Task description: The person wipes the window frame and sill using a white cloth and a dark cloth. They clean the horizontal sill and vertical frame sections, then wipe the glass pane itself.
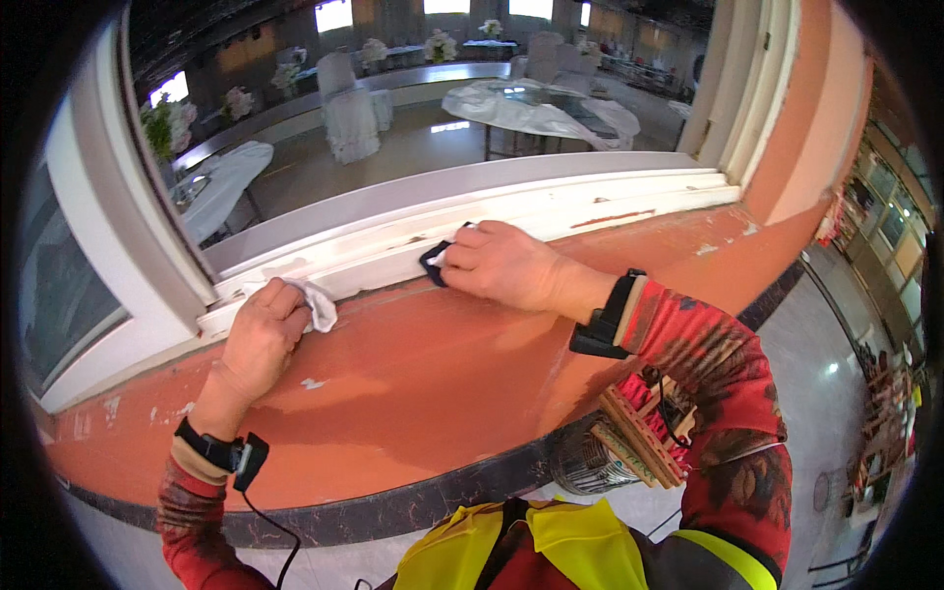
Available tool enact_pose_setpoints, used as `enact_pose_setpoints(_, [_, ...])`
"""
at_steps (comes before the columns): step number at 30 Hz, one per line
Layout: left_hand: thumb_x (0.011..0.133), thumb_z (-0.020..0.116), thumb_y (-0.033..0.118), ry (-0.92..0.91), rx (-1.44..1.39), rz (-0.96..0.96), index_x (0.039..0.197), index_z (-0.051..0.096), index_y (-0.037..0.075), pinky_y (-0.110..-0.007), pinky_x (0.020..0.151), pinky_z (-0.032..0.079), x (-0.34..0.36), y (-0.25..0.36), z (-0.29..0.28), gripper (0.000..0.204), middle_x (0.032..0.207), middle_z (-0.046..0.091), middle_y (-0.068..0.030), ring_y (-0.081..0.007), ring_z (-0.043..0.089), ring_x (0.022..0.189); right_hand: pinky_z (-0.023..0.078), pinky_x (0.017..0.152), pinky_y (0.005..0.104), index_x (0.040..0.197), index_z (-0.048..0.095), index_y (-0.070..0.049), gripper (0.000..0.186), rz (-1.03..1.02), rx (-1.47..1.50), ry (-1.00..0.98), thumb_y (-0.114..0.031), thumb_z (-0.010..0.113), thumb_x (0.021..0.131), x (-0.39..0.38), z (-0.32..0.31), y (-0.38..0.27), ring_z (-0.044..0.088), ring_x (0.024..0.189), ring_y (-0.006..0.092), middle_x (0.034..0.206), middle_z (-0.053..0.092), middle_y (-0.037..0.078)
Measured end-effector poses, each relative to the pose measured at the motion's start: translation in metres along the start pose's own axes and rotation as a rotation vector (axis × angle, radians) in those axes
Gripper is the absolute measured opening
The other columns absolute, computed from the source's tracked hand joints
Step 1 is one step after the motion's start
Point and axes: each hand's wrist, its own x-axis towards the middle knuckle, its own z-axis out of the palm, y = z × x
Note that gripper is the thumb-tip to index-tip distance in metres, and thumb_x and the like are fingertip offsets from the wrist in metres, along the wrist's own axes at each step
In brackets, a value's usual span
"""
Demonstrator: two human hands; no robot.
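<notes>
Fingers are curled tight on both hands: the left hand, at 9 o'clock in the view, grips a crumpled white cloth, which sticks out on its 3 o'clock side, while the right hand, just off centre toward 1 o'clock, pinches a small dark cloth at its 9 o'clock side, a bit of white showing by the fingertips. Both cloths are at the lower rail of a white window frame, where it meets an orange-brown ledge with a pale chipped spot at 8 o'clock. Each wrist wears a black strap, the left strap trailing a cable toward 7 o'clock; the sleeves are red and patterned. At 6 o'clock is a yellow vest, and at 5 o'clock a wire basket stands beside brown wooden pieces. Grey floor spreads at 4 o'clock. Beyond the window, a white-covered chair stands at 11 o'clock and a round, white-draped surface near 1 o'clock.
</notes>
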Motion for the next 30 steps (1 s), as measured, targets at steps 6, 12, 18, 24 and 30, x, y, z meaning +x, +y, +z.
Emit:
enact_pose_setpoints(6, [0.073,0.062,0.004,-0.079,-0.1,0.208,0.083,0.062,0.002,-0.041,0.078,0.051,0.081,0.027,0.017,0.011,0.091,0.056,-0.0116,-0.0324,0.057,0.091,0.051,0.086,0.0344,0.089,0.064,-0.014,0.009,0.246,-0.039,-0.076,-0.015,0.063,0.081,-0.097,-0.024,0.04,0.06,0.099,0.0208,0.096,0.06,0.0])
enact_pose_setpoints(12, [0.075,0.064,0.004,-0.144,-0.055,0.272,0.082,0.063,0.003,-0.041,0.082,0.051,0.196,0.085,0.064,0.007,0.095,0.057,-0.0128,-0.0328,0.056,0.097,0.052,0.088,0.0369,0.097,0.068,-0.011,0.021,0.414,-0.074,-0.029,-0.007,0.067,0.077,-0.208,-0.04,0.089,0.059,0.099,0.0244,0.095,0.061,0.003])
enact_pose_setpoints(18, [0.074,0.067,0.003,-0.131,-0.037,0.231,0.081,0.065,0.003,-0.042,0.082,0.05,0.301,0.146,0.114,0.007,0.097,0.058,-0.0128,-0.0325,0.056,0.098,0.051,0.088,0.039,0.095,0.067,-0.01,0.022,0.649,-0.053,0.014,-0.001,0.067,0.075,-0.324,-0.056,0.145,0.059,0.1,0.0284,0.096,0.062,0.005])
enact_pose_setpoints(24, [0.071,0.074,0.002,-0.057,-0.1,0.137,0.085,0.068,0.008,-0.042,0.083,0.047,0.362,0.192,0.136,0.017,0.099,0.057,-0.0092,-0.0311,0.055,0.1,0.052,0.086,0.0417,0.094,0.066,-0.01,0.025,0.819,-0.057,0.093,0.004,0.067,0.073,-0.424,-0.06,0.2,0.058,0.103,0.0326,0.098,0.062,0.009])
enact_pose_setpoints(30, [0.068,0.078,-0.002,0.026,-0.342,-0.033,0.087,0.07,0.01,-0.038,0.089,0.045,0.382,0.198,0.157,0.024,0.101,0.055,-0.0078,-0.0298,0.054,0.102,0.051,0.086,0.0451,0.095,0.065,-0.008,0.028,1.105,-0.101,0.265,0.004,0.072,0.071,-0.512,-0.058,0.25,0.06,0.103,0.0377,0.099,0.064,0.014])
